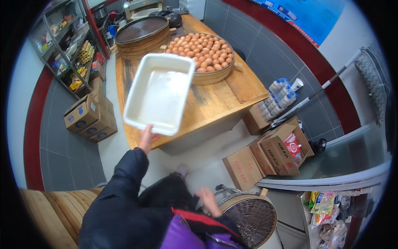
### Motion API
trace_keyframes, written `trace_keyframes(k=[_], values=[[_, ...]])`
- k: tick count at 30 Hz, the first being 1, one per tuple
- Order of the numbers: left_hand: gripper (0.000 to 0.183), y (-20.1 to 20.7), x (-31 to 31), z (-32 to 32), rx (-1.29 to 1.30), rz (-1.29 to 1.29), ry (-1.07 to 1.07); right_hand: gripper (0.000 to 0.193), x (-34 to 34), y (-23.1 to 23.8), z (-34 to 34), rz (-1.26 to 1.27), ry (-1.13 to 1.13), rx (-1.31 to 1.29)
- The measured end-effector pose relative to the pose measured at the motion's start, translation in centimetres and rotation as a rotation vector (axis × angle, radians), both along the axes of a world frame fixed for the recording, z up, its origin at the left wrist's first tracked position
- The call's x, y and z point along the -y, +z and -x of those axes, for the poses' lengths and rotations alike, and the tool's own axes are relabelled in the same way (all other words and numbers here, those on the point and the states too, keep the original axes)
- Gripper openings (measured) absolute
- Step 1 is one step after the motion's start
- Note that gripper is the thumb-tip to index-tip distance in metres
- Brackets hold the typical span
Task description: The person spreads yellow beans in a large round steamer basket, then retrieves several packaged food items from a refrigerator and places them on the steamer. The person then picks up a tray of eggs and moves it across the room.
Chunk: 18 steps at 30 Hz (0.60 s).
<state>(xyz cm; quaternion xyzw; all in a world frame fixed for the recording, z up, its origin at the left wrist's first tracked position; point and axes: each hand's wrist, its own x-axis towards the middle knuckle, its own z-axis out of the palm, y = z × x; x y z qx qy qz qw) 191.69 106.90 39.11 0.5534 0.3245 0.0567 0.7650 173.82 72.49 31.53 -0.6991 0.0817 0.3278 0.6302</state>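
My left hand [146, 139] grips the near edge of a white rectangular plastic tub [159, 93], holding it tilted above the wooden table [215, 103]. The tub is empty and looks wet inside. My right hand [208, 200] hangs low by my body with fingers apart, next to a round bamboo steamer tray [248, 216] near the floor. Beyond the tub a round steamer tray of several brown eggs [202, 50] rests on the table.
Stacked empty steamer trays [141, 35] sit at the table's far end. Cardboard boxes [89, 118] lie on the floor left; more boxes [269, 157] and a pack of bottles [278, 97] right. Metal shelves [68, 45] stand far left, a glass counter [344, 166] right.
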Motion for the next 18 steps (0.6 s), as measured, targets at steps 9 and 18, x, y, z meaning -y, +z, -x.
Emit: trace_keyframes(k=[9, 18], values=[[0.050, 3.0, 7.5, -10.2, -0.041, 0.027, -0.593, 0.044, -9.6, 12.6, -25.1, -0.033, -0.439, 0.117], [0.047, 1.0, 0.1, -15.6, -0.105, -0.061, -0.710, 0.028, -5.0, 17.3, -45.0, 0.012, -0.550, 0.332]])
